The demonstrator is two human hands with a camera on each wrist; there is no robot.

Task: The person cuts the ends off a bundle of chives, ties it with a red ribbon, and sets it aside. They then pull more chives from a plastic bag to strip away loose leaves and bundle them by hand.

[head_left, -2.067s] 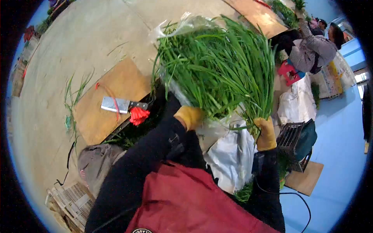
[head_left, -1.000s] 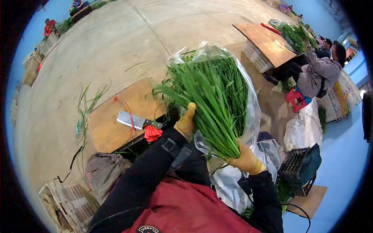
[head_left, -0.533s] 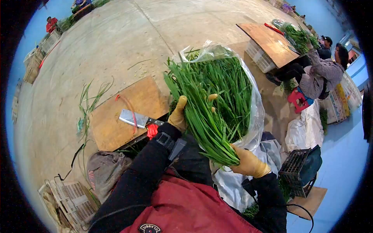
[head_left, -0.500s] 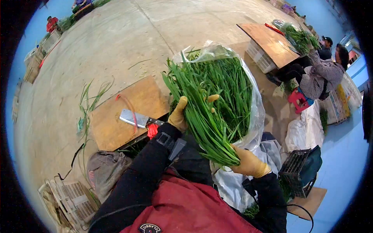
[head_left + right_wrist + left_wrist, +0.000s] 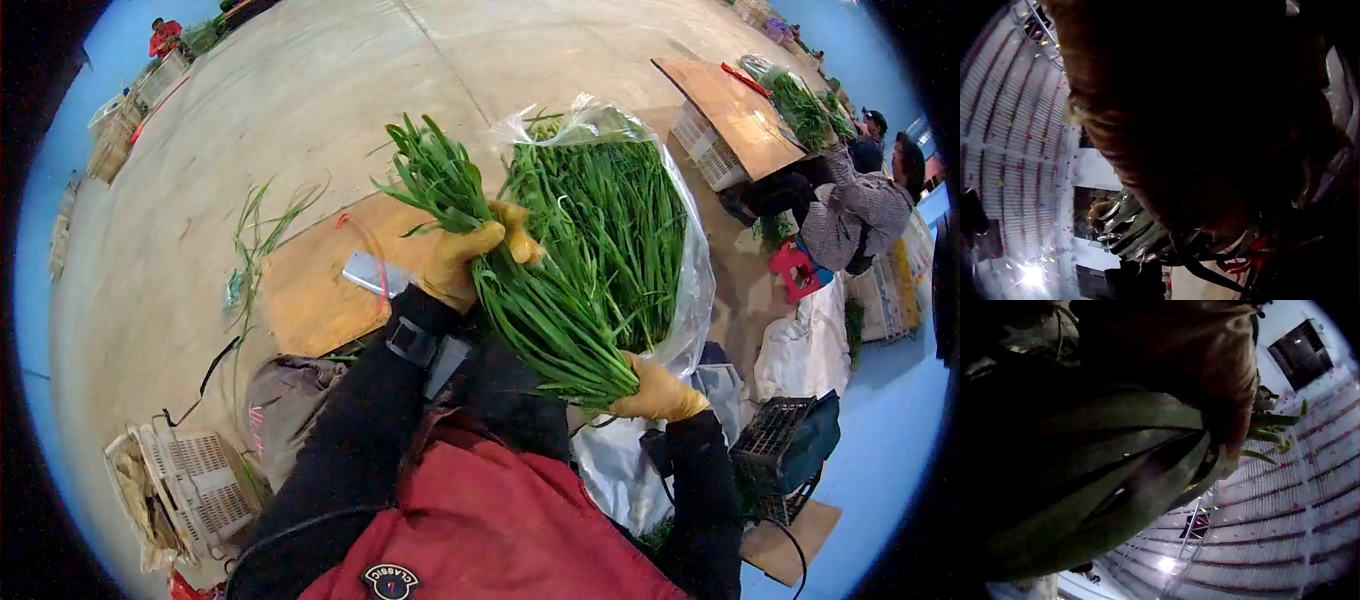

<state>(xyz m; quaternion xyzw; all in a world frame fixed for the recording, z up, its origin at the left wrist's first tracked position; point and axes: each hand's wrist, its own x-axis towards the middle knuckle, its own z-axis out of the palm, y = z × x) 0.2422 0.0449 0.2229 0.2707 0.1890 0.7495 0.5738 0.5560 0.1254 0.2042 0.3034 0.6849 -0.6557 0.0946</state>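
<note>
In the head view a bunch of long green leaves (image 5: pixel 550 322) lies slantwise across both hands. My gloved left hand (image 5: pixel 462 262) grips it around the upper part, thumb and fingers closed about the leaves, and the leafy tips stick out beyond. The gloved right hand (image 5: pixel 660 390) holds the lower ends. Behind the bunch, a clear plastic bag (image 5: pixel 697 300) stands open, packed with more green leaves (image 5: pixel 620 220). In the left wrist view broad leaves (image 5: pixel 1085 531) run under the glove (image 5: pixel 1210 356); the right wrist view shows a dark glove (image 5: pixel 1122 137) above leaf ends.
A board (image 5: pixel 310 300) at the left carries a cleaver (image 5: pixel 372 274) and a red strap, partly behind my left arm. White plastic crates (image 5: pixel 200 480) lie at lower left, a black crate (image 5: pixel 765 450) at right. A seated person (image 5: pixel 860 220) is beside another board (image 5: pixel 730 115).
The left hand has gone from lying open along the leaves to gripping round the bunch, whose tips have swung left. The view has shifted, so the surroundings appear further right.
</note>
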